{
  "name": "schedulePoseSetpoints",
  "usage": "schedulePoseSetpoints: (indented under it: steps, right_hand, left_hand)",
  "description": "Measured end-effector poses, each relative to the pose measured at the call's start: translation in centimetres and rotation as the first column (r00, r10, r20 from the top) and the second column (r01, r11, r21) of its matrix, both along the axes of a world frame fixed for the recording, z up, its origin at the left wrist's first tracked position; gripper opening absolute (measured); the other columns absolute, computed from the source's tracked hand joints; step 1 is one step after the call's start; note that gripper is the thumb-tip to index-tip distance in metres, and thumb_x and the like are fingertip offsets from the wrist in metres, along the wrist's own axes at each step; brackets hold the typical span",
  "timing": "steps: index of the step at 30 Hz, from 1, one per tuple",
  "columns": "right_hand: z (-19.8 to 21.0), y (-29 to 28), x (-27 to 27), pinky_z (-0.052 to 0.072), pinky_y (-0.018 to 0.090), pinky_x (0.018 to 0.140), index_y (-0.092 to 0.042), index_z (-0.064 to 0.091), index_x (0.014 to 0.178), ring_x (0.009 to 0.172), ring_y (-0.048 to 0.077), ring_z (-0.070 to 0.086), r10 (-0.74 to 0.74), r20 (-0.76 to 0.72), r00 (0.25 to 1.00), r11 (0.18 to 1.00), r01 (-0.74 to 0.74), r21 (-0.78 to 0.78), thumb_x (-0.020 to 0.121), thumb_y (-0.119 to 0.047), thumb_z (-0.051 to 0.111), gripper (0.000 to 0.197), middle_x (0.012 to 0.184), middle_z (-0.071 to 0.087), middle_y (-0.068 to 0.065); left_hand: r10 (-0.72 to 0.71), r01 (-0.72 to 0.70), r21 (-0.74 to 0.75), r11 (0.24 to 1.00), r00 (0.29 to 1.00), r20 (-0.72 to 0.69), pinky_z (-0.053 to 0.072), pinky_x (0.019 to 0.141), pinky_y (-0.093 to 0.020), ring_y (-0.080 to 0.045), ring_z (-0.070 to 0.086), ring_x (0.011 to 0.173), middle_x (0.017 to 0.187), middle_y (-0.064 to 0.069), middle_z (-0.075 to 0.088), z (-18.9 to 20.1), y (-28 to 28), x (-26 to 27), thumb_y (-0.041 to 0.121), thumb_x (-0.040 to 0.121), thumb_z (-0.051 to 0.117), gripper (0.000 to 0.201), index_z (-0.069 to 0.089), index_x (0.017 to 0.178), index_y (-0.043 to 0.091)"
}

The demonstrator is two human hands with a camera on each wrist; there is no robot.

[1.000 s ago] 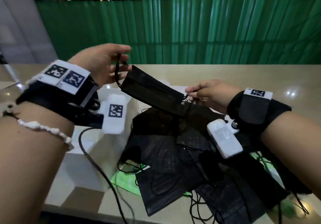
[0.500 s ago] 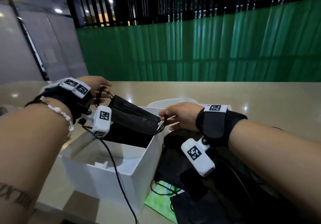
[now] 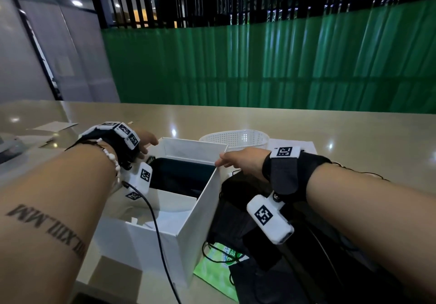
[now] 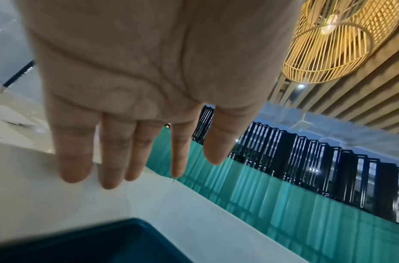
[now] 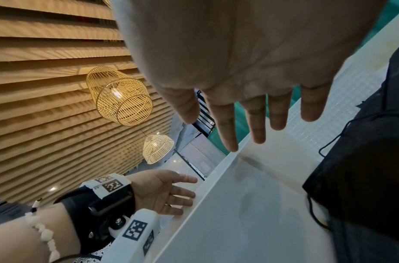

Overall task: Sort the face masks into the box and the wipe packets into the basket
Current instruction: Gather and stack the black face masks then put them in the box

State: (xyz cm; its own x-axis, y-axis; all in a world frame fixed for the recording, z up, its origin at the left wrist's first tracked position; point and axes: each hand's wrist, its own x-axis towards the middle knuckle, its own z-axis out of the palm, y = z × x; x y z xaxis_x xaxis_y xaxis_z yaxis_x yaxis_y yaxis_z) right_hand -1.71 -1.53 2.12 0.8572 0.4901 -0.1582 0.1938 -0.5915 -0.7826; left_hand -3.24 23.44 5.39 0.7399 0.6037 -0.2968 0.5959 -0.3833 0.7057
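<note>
Both hands hover empty with fingers spread: the left hand (image 3: 144,144) at the far left corner of the open white cardboard box (image 3: 203,199), the right hand (image 3: 238,161) above its right wall. A black face mask (image 3: 181,176) lies inside; more black masks (image 3: 238,211) are heaped on the glossy beige worktop (image 3: 354,143) beside it, the white mesh basket (image 3: 236,138) behind

A glossy beige table (image 3: 306,126) fronts a green curtain (image 3: 259,67), beneath wicker lamps (image 5: 119,96) on a slatted wooden ceiling (image 5: 36,71).

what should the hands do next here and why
Probably the right hand should drop back to the black mask pile and pinch another one: both hands are open, a mask already lies in the box, and the left hand is empty too.
</note>
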Motion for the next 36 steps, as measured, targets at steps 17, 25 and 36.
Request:
schedulePoseSetpoints:
  steps: [17, 25, 36]
  right_hand:
    - [1.1, -14.3, 2.3, 0.042, 0.027, 0.075, -0.023, 0.063, 0.086, 0.091, 0.016, 0.053, -0.213, 0.054, 0.976, 0.974, 0.207, 0.089, 0.092, -0.023, 0.054, 0.011, 0.099, 0.061, 0.001]
    - [-1.0, -22.8, 1.6, 0.031, 0.023, 0.057, -0.016, 0.058, 0.084, 0.064, 0.010, 0.048, -0.452, -0.073, 0.889, 0.880, 0.458, 0.125, 0.094, -0.017, 0.049, 0.014, 0.078, 0.057, -0.001]
    - [-6.1, -25.0, 0.5, 0.035, 0.023, 0.052, -0.016, 0.055, 0.086, 0.058, 0.013, 0.043, -0.526, -0.333, 0.783, 0.828, 0.560, 0.009, 0.096, -0.028, 0.046, 0.017, 0.064, 0.045, -0.003]
  left_hand:
    - [-0.522, 0.510, 0.112, 0.853, 0.832, 0.188, 0.044, 0.067, -0.028, -0.012, 0.056, 0.075, 0.091, 0.004, 0.057, 6.7, -13.2, 0.8, 0.028, 0.097, 0.045, 0.021, 0.053, 0.114, 0.021]
    - [-0.693, 0.694, 0.042, 0.718, 0.710, 0.124, 0.043, 0.063, -0.025, -0.011, 0.053, 0.071, 0.088, 0.004, 0.053, 3.2, -21.8, 0.5, 0.028, 0.096, 0.048, 0.020, 0.051, 0.114, 0.020]
    - [-0.517, 0.522, 0.103, 0.846, 0.853, -0.074, 0.042, 0.095, -0.035, -0.034, 0.049, 0.123, 0.134, -0.022, 0.051, -5.1, -21.7, 1.1, 0.028, 0.094, 0.050, 0.042, 0.053, 0.126, 0.001]
